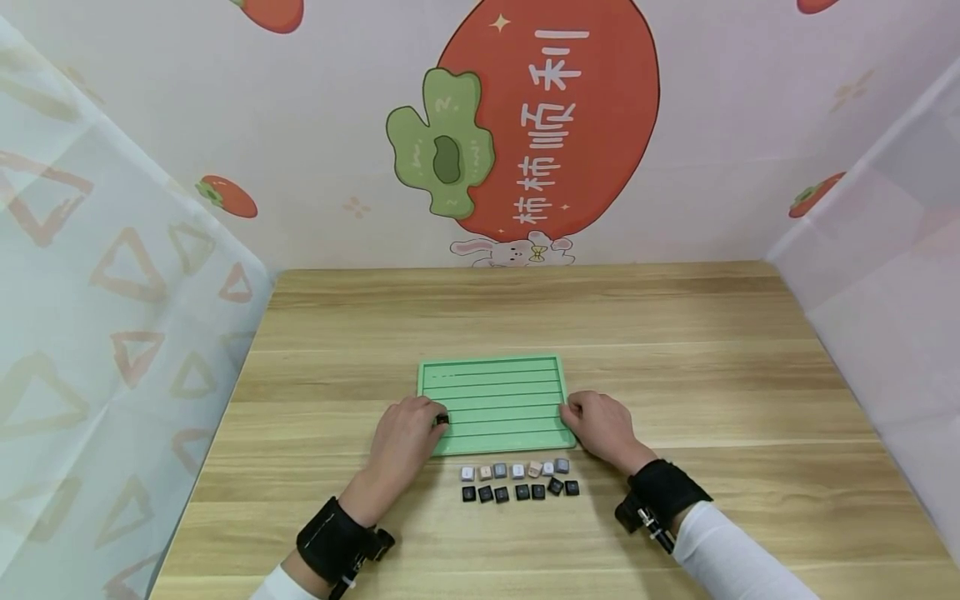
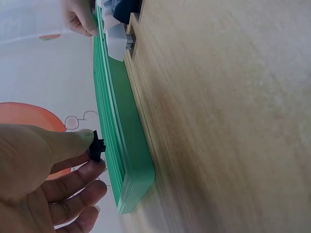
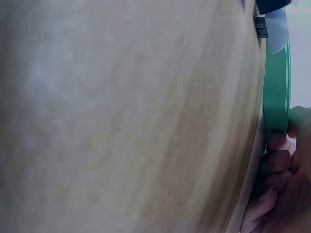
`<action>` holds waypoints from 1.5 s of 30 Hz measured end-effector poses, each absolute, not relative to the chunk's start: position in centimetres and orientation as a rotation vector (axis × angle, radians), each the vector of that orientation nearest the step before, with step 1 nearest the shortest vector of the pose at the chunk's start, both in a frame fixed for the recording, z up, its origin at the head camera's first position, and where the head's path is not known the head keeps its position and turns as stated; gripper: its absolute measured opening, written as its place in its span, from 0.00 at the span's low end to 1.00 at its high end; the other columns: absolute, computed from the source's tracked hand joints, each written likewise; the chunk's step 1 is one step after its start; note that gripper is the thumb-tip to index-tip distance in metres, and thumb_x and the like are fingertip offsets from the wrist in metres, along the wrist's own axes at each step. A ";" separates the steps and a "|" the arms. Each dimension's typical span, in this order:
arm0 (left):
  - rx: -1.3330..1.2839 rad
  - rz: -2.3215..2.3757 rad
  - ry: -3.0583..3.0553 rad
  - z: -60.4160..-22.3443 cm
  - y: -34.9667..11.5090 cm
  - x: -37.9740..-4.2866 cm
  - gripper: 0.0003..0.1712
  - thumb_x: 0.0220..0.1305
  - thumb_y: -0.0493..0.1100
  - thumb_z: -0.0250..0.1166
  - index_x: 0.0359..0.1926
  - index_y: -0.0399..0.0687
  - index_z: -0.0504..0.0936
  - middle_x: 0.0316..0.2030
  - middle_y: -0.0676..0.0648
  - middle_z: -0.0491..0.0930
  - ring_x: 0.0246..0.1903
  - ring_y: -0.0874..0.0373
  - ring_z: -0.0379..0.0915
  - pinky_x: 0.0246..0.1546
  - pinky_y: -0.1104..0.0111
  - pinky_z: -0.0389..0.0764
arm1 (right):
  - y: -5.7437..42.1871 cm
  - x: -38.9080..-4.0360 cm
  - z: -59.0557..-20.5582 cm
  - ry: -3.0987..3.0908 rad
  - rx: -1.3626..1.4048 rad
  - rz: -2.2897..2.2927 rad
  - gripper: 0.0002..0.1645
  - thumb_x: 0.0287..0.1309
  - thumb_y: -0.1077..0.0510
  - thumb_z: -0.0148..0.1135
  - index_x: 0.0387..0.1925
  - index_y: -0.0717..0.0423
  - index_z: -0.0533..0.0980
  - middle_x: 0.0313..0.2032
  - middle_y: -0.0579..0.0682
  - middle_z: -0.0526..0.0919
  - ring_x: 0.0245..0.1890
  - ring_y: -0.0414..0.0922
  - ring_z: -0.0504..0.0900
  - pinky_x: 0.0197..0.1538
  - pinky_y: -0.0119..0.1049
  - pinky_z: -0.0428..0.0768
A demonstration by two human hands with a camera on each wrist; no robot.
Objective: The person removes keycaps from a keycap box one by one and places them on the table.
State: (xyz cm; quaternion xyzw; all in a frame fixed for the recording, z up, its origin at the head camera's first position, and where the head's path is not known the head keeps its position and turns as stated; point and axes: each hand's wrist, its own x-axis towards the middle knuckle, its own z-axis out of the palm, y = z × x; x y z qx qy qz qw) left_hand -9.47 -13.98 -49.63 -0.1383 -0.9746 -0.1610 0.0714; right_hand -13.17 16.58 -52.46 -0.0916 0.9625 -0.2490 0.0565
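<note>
Between thumb and fingertip my left hand [image 1: 403,440] pinches a small black keycap [image 1: 442,419] over the left end of a green ridged tray [image 1: 491,392]. In the left wrist view the keycap [image 2: 96,147] is seen from the side, its stem pointing towards the tray, and the other fingers curl loosely below. My right hand [image 1: 603,427] holds the tray's right edge, its thumb [image 3: 299,119] at the rim and its fingers curled at the side near the tabletop. Grooves run across the tray from left to right.
In front of the tray lie two rows of loose keycaps: white, grey and beige keycaps [image 1: 518,472] nearer it, black keycaps [image 1: 522,492] closer to me. All rest on a wooden table [image 1: 712,367], with a printed cloth backdrop [image 1: 322,108] behind and at both sides.
</note>
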 end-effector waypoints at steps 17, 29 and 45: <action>-0.429 -0.472 -2.939 -49.8 -14.1 -8.5 0.10 0.54 0.43 0.78 0.38 0.49 0.89 0.36 0.49 0.89 0.34 0.55 0.83 0.33 0.64 0.78 | 16.6 -13.1 -52.4 2.902 -0.255 -0.739 0.30 0.68 0.51 0.59 0.12 0.46 0.58 0.12 0.40 0.56 0.14 0.39 0.57 0.22 0.31 0.51; -0.431 -0.463 -2.949 -49.6 -14.0 -8.1 0.09 0.54 0.43 0.78 0.37 0.49 0.89 0.36 0.49 0.88 0.35 0.54 0.82 0.34 0.62 0.78 | 16.6 -13.1 -52.5 2.906 -0.257 -0.748 0.30 0.69 0.51 0.58 0.12 0.45 0.57 0.13 0.40 0.55 0.14 0.39 0.55 0.23 0.31 0.49; -0.469 -0.474 -2.926 -49.9 -14.1 -6.7 0.10 0.53 0.44 0.78 0.37 0.51 0.89 0.36 0.51 0.88 0.35 0.56 0.83 0.33 0.66 0.76 | 16.6 -13.2 -52.5 2.902 -0.266 -0.759 0.30 0.69 0.52 0.58 0.12 0.45 0.57 0.13 0.40 0.54 0.14 0.38 0.55 0.23 0.31 0.49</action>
